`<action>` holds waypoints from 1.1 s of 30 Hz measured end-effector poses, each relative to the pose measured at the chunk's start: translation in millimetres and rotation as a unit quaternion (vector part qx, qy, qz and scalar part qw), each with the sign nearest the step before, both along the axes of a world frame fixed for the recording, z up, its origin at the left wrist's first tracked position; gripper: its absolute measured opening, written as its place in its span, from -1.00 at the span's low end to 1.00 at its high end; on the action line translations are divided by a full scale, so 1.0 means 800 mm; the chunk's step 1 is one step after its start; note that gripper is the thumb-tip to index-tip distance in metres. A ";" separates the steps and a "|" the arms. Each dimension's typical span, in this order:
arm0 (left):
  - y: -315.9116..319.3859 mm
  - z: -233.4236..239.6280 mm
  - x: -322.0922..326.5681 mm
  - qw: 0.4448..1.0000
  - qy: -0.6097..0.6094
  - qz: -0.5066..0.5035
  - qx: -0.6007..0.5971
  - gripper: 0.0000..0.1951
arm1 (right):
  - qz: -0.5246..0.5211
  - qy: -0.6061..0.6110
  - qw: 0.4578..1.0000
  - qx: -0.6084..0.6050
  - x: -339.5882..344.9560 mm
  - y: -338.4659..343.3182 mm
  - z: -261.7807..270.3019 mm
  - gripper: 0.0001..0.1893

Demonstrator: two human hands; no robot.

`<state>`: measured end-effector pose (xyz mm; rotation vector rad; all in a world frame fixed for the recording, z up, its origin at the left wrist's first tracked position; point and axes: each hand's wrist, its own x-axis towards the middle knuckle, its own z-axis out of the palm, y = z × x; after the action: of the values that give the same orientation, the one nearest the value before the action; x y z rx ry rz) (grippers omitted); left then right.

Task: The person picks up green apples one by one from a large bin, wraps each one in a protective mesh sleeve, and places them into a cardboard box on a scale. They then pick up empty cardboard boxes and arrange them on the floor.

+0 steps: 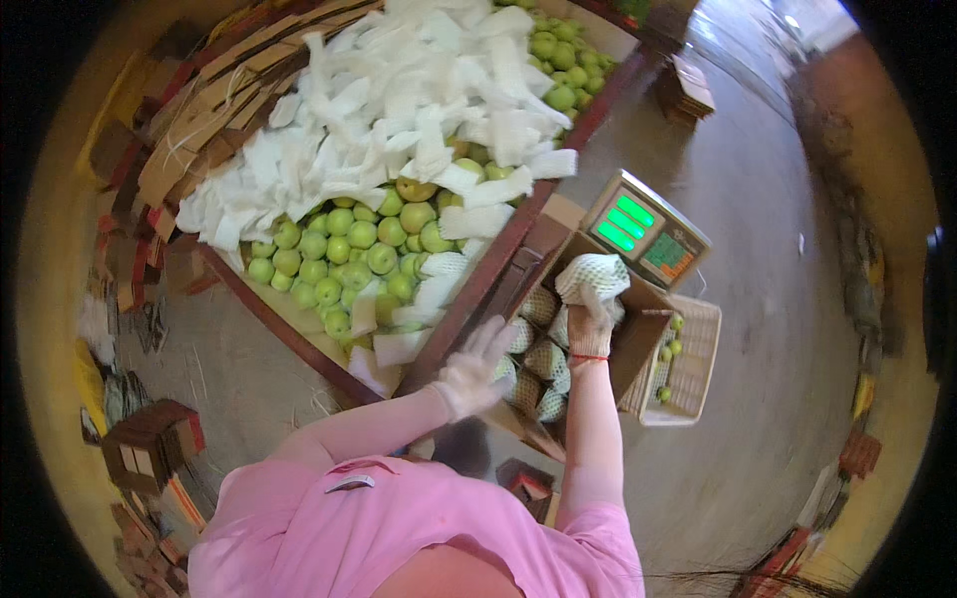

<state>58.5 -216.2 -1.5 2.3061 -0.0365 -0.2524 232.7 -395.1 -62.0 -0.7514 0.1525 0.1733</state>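
Observation:
My right hand [591, 321], in a white knit glove with a red band at the wrist, holds a fruit in a white foam net sleeve [592, 278] over an open cardboard box [644, 329]. Inside the box lie several more fruits in foam net sleeves [544, 360]. My left hand [472, 374], gloved too and slightly blurred, is spread at the box's left side with nothing seen in it. Beyond it, a red-edged bin holds many green apples [362, 235] and a large heap of white foam net sleeves [419, 97].
A scale with a lit green display [626, 223] stands at the box's far side. Right of the box is a cream plastic basket [709, 359] with several small green fruits. Flattened cardboard [191, 142] is stacked beyond the bin; a cardboard stack [689, 86] stands on the floor.

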 end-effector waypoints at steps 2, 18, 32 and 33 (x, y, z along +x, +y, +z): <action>-0.021 -0.040 -0.010 0.999 0.031 0.028 0.004 -0.21 | -0.016 0.037 0.999 -0.024 0.020 0.011 -0.056 -0.45; 0.099 0.018 -0.002 0.978 -0.074 0.154 -0.116 -0.46 | 0.468 -0.080 0.315 -0.822 0.147 -0.015 -0.239 -0.36; 0.289 -0.066 -0.053 0.948 0.071 0.301 0.079 -0.32 | 0.128 -0.275 0.770 -0.561 -0.175 0.143 0.175 -0.64; 0.282 -0.065 -0.066 0.959 -0.024 0.279 0.036 -0.34 | 0.130 -0.264 0.782 -0.549 -0.190 0.161 0.167 -0.61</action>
<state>5.6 9.4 -53.7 2.2873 0.5992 0.0934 80.5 -266.6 71.8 -1.9713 -0.4460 0.1168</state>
